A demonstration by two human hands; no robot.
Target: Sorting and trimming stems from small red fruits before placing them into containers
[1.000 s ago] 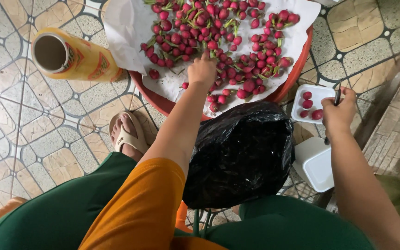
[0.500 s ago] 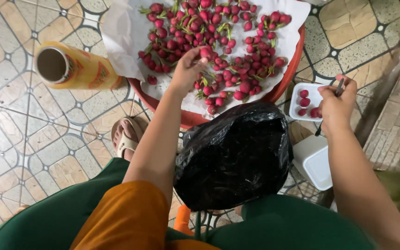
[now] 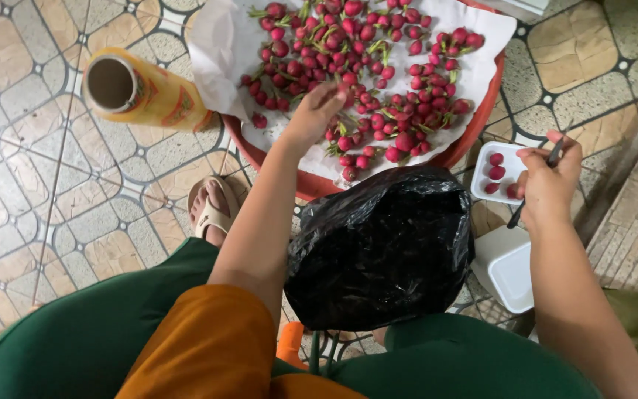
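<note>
Floor: patterned tiles in beige and grey, with every thing here standing on them or just above them.
Hands: two, both the person's own.
Left hand: left hand reaches over the near edge of the basin, fingers bent and pinched together on one of the red fruits at the near middle of the heap (whether it is lifted clear I cannot tell).
Right hand: right hand hovers past the basin's right edge, closed round a thin dark tool that slants down from the fingers.
Basin: one round red basin, lined with one white sheet that laps over its left rim.
Red fruits: red fruits, too many to count, small and round, many with green stems, spread across the sheet.
Small tray: one white tray just beside the basin's right edge, holding four of the same fruits, touching the right hand's fingers.
Empty trays: a stack of white trays below the right hand; number not clear.
Black bag: one black plastic bag bunched at the basin's near edge, between the arms.
Roll: one yellow roll lying at the basin's left edge.
Foot: one sandalled foot near the basin's near-left edge.
</note>
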